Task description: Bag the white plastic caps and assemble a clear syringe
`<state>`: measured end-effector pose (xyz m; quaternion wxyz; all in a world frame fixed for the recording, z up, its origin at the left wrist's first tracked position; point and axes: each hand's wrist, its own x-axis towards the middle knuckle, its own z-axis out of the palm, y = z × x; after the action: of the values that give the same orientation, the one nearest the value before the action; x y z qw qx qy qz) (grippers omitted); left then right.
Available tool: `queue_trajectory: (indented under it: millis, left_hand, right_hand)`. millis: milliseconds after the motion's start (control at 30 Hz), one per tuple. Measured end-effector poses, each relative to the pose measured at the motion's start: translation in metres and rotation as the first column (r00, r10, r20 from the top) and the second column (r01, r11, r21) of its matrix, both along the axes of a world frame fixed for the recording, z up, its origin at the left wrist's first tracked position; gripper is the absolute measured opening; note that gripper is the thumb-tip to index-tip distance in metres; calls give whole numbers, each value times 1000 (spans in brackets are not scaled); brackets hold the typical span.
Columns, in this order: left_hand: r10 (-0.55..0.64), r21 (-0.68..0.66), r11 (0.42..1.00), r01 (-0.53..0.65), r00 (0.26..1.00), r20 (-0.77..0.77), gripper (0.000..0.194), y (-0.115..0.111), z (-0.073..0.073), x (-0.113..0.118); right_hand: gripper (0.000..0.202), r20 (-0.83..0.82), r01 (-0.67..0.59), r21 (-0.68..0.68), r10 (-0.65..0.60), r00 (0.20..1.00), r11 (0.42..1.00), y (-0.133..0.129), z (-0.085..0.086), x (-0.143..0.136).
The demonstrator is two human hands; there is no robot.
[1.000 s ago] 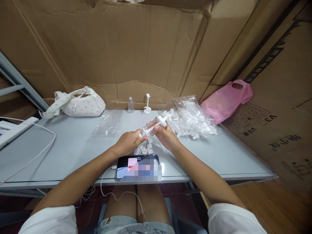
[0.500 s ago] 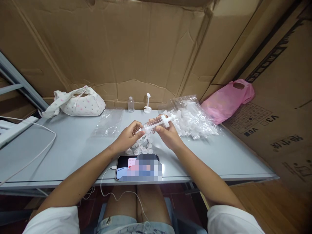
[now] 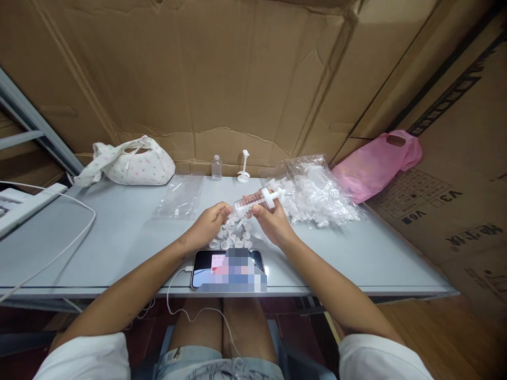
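Observation:
My right hand (image 3: 273, 222) grips a clear plastic syringe (image 3: 253, 200) with graduation marks, a white collar and a white plunger end pointing right. The syringe tilts, its left end lower. Just left of that end is my left hand (image 3: 209, 224), its thumb and fingers pinched together; whatever may be between them is too small to make out. Beneath both hands lies a small pile of white plastic caps (image 3: 238, 243). A white plunger piece (image 3: 244, 169) stands upright on a round base at the back, beside a small clear bottle (image 3: 216, 168).
A phone (image 3: 206, 269) plugged into a white cable lies at the table's front edge. Right of my hands, a clear bag (image 3: 317, 195) holds many white parts, with a pink bag (image 3: 376, 163) behind. A flat clear bag (image 3: 180, 198), a patterned cloth bag (image 3: 138, 166) and a power strip (image 3: 31, 211) are leftward.
My left hand has drawn back slightly left from the syringe's lower end, its fingers now pinched apart from it. My right hand still holds the syringe. The view has shifted a little.

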<state>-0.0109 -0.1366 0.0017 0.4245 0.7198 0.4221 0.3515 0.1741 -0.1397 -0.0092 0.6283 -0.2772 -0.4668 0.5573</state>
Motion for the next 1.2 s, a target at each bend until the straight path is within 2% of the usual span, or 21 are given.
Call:
queue_trajectory:
  millis: [100, 200, 267, 300, 367, 467, 567, 633, 733, 800, 900, 967, 1067, 1200]
  left_hand:
    - [-86, -216, 969, 119, 984, 155, 40, 2, 1, -3]
    - [-130, -394, 889, 234, 953, 274, 48, 4, 2, -6]
    - [-117, -464, 851, 245, 951, 288, 51, 5, 1, -6]
    - [-91, -468, 856, 218, 956, 278, 51, 5, 1, -5]
    - [-13, -399, 909, 122, 964, 265, 51, 5, 0, -3]
    - [39, -173, 985, 10, 960, 278, 41, 4, -1, -1]
    - [20, 21, 999, -26, 971, 238, 35, 1, -2, -1]
    - [36, 90, 995, -51, 987, 157, 29, -1, -2, -3]
    - [29, 81, 996, -36, 997, 77, 29, -2, -2, -5]
    - [1, -40, 999, 4, 994, 112, 44, 0, -1, -6]
    - [-28, -215, 974, 69, 982, 188, 58, 4, -2, -4]
    - [-32, -193, 978, 77, 973, 228, 54, 4, -3, -2]
    - [4, -75, 997, 16, 965, 262, 42, 2, -3, -2]
    - [18, -24, 1000, -13, 979, 205, 37, 2, -1, -5]
  right_hand:
    - [47, 12, -19, 4, 19, 1000, 1000, -1, 0, 1]
    - [48, 29, -48, 30, 47, 998, 998, -3, 0, 1]
    - [48, 43, -74, 60, 72, 997, 995, -4, 0, 1]
    - [48, 54, -86, 73, 82, 995, 994, -4, -1, 1]
    - [49, 75, -87, 86, 81, 994, 992, -5, -1, 1]
    - [48, 72, -26, 81, 20, 997, 996, -3, 0, 1]
    - [46, 51, 30, 68, -34, 998, 997, -2, 1, 0]
    - [46, 42, 37, 63, -39, 998, 997, -2, 2, 0]
    - [47, 29, 22, 55, -24, 999, 998, -5, 4, -1]
    - [50, 31, 4, 45, -6, 999, 999, -6, 5, -1]
    - [52, 40, -17, 40, 16, 999, 999, -8, 4, 1]
    - [51, 36, -20, 47, 18, 999, 999, -7, 4, 1]
    - [47, 29, -14, 63, 12, 1000, 998, -6, 3, 1]
    - [46, 10, -8, 55, 7, 1000, 998, -6, 5, 0]
